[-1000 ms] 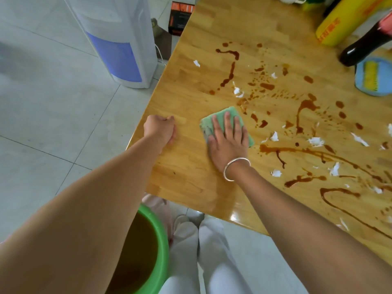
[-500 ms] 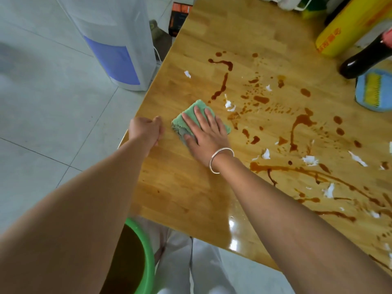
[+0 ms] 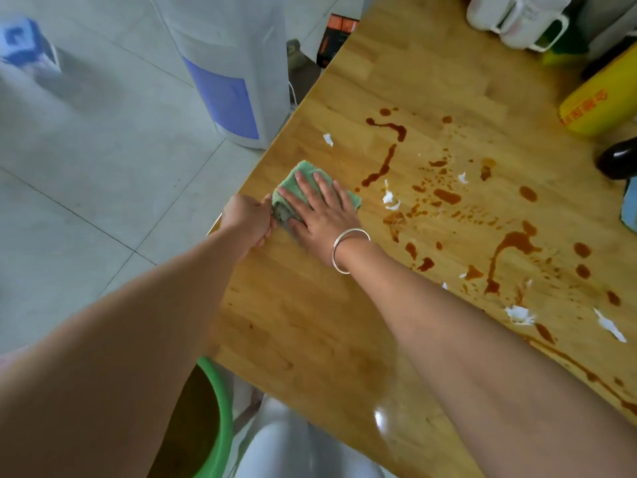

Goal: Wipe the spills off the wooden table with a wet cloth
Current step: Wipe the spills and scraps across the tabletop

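Note:
A folded green cloth [image 3: 299, 173] lies near the left edge of the wooden table [image 3: 310, 322]. My right hand [image 3: 324, 215], with a silver bangle on the wrist, presses flat on the cloth with straight, spread fingers. My left hand [image 3: 246, 219] is curled into a fist at the table's edge, its knuckles touching the cloth's left side. Brown spills [image 3: 382, 167] run in streaks and drops across the wood to the right of the cloth, with a larger blot [image 3: 510, 243] further right. Small white paper scraps [image 3: 389, 198] lie among them.
A green bucket [image 3: 213, 408] of dark water stands on the floor below the table edge. A white and blue water dispenser [image 3: 234, 81] is at the left. A yellow container [image 3: 603, 101], a dark bottle [image 3: 620, 160] and white mugs [image 3: 517, 19] crowd the far right.
My right hand has slid the cloth leftward across the wood until it meets my left fist at the edge. The strip behind it looks wiped.

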Demonstrator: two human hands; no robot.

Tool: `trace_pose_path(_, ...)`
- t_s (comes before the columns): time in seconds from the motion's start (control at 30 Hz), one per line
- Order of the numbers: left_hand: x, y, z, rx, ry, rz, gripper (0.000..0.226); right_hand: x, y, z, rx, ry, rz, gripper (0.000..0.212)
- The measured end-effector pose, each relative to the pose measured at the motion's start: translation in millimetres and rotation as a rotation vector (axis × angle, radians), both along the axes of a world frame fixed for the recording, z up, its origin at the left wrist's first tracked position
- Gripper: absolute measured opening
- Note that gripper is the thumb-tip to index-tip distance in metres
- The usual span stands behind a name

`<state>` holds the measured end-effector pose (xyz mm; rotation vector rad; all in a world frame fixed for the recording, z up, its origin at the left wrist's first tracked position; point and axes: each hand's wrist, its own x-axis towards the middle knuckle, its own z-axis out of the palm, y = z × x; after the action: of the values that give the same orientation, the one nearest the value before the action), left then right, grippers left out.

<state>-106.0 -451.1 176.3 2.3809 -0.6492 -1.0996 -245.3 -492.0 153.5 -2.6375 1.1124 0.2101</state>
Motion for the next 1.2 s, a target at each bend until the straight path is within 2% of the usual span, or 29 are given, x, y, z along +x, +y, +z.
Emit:
trace_pose_path(0.13, 1.8, -30.9, 8.7, -0.091, 0.008, 0.019, 0.045, 10.1, -21.5, -0.1, -0.041, 0.018, -0.021, 0.054)
trace_pose_path(0.23, 1.3, -49.9, 5.4, -0.132, 0.035, 0.032, 0.049, 16.5, -32.1, -2.3, -0.05, 0.022, -0.107, 0.054)
trace_pose_path(0.4, 7.0, -68.7, -4.0, -0.132, 0.078, 0.052, 0.057, 22.8, -61.4, -5.3, -0.044, -0.032, -0.181, 0.055)
trace_pose_path(0.6, 8.4, -70.4, -6.5, -0.11, 0.083, 0.029, 0.054, 16.4, -93.3, -2.5, -0.024, 0.042, -0.288, 0.057)
trace_pose_path(1.0, 5.7, -72.3, -5.3, -0.095, 0.108, 0.072, 0.054, -19.6, -93.4, 4.1, 0.086, 0.13, -0.826, 0.057)
trace_pose_path(1.07, 2.3, -73.7, -6.8, -0.113, 0.131, 0.135, 0.053, -8.7, -83.6, 2.2, 0.062, 0.124, -0.776, 0.057)
trace_pose_path(1.2, -8.9, -97.3, -2.4, -0.175, 0.121, 0.135, 0.055, 0.1, -87.0, -0.1, 0.002, 0.039, -0.399, 0.056)
